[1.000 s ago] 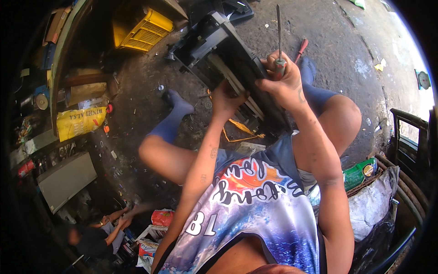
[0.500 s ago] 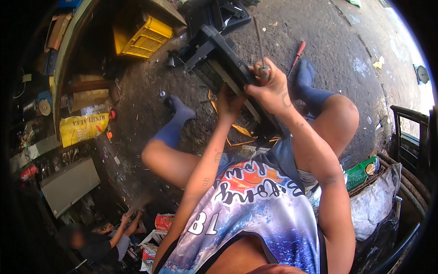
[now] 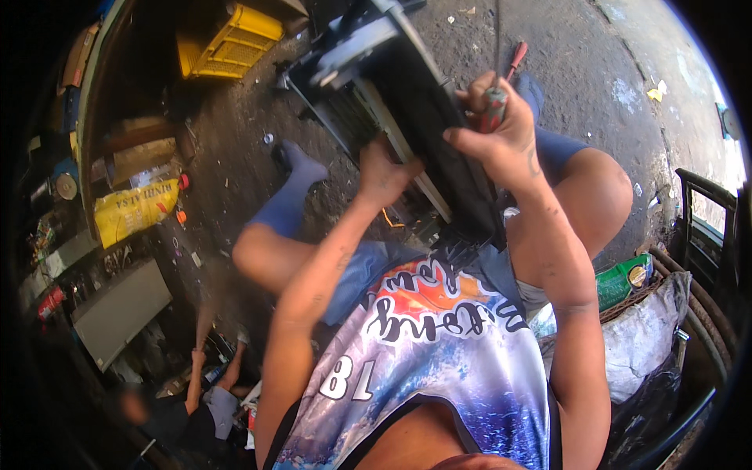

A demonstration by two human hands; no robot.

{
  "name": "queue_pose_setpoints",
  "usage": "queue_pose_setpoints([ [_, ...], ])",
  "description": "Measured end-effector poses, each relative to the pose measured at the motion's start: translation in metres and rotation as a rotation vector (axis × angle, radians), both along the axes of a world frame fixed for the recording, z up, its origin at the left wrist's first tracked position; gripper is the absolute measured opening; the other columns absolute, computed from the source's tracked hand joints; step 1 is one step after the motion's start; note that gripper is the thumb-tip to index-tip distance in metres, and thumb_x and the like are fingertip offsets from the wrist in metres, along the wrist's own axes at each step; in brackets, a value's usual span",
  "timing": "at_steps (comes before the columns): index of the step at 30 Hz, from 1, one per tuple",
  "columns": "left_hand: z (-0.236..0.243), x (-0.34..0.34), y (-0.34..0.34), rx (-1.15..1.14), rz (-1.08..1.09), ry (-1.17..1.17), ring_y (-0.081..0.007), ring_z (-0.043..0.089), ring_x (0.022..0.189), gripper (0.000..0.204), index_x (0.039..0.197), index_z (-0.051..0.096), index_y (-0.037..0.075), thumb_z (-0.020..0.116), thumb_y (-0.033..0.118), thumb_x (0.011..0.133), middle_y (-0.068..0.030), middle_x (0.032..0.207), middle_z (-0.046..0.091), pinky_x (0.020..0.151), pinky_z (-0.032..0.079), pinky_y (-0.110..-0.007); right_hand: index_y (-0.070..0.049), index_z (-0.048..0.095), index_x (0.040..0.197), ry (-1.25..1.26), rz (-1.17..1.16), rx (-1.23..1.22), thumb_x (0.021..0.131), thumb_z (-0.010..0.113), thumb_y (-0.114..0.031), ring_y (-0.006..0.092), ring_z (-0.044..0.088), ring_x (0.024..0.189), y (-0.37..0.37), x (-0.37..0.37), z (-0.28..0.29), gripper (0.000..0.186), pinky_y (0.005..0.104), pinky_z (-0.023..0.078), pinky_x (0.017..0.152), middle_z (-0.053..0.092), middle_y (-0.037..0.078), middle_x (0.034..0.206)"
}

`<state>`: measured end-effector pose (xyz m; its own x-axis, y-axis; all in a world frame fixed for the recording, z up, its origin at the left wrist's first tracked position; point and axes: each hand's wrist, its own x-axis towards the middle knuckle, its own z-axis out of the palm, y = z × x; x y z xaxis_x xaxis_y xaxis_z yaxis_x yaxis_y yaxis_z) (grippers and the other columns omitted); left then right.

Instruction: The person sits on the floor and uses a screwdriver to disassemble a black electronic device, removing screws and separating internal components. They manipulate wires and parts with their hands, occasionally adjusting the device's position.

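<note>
Between my legs I hold up a long black plastic machine housing (image 3: 439,129) with a pale metal bar along its inner side; it looks like part of a printer, but its exact kind is unclear. My left hand (image 3: 384,174) grips the inner edge by that bar, fingertips hidden inside. A screwdriver (image 3: 494,108) with a grey and red handle is in the curled fingers of my right hand (image 3: 507,133), its long shaft pointing away from me. The thumb of that hand presses on the right side of the housing.
A red-handled screwdriver (image 3: 517,58) lies on the dirty ground by my right foot. Far left are a yellow crate (image 3: 244,45) and a yellow sack (image 3: 135,211). Another person (image 3: 184,403) sits at lower left. A white sack (image 3: 642,345) stands at my right.
The housing has come up nearer to me and turned, showing more of its black side. Both hands have moved with it. The screwdriver has shifted right, still in my right hand.
</note>
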<state>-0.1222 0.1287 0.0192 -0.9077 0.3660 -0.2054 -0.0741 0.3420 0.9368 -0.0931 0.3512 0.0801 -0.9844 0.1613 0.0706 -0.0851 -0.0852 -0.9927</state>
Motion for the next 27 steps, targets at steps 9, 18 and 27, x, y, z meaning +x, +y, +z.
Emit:
queue_pose_setpoints([
  [9,0.033,-0.021,-0.032,-0.313,-0.082,-0.029,-0.0388,0.077,0.090,0.052,0.101,0.073,-0.008,0.083,0.034,0.072,-0.0261,0.091,0.076,0.085,0.060,-0.043,-0.011,0.053,0.098,-0.185,-0.067,-0.297,0.070,0.080,0.008,0.0127,0.059,0.087,-0.015,-0.023,-0.039,0.043,0.0298,0.053,0.090,0.056,-0.001,0.095],
  [18,0.070,-0.054,-0.017,-0.432,-0.129,-0.108,-0.0399,0.077,0.087,0.060,0.081,0.076,-0.011,0.081,0.047,0.069,-0.0306,0.087,0.075,0.084,0.062,-0.042,0.001,0.060,0.126,-0.270,0.019,-0.340,0.082,0.066,-0.008,0.0255,0.074,0.094,0.002,-0.045,-0.033,0.045,0.0389,0.064,0.088,0.072,0.015,0.110],
  [27,0.129,0.011,-0.078,0.660,0.116,-0.095,-0.0104,0.064,0.070,0.016,0.097,0.066,-0.002,0.068,0.014,0.100,-0.0111,0.089,0.067,0.065,0.053,-0.025,-0.001,0.057,0.136,-0.113,-0.178,-0.436,0.082,0.066,-0.021,0.0333,0.072,0.103,0.043,-0.026,-0.007,0.058,0.0454,0.062,0.092,0.068,0.019,0.119],
])
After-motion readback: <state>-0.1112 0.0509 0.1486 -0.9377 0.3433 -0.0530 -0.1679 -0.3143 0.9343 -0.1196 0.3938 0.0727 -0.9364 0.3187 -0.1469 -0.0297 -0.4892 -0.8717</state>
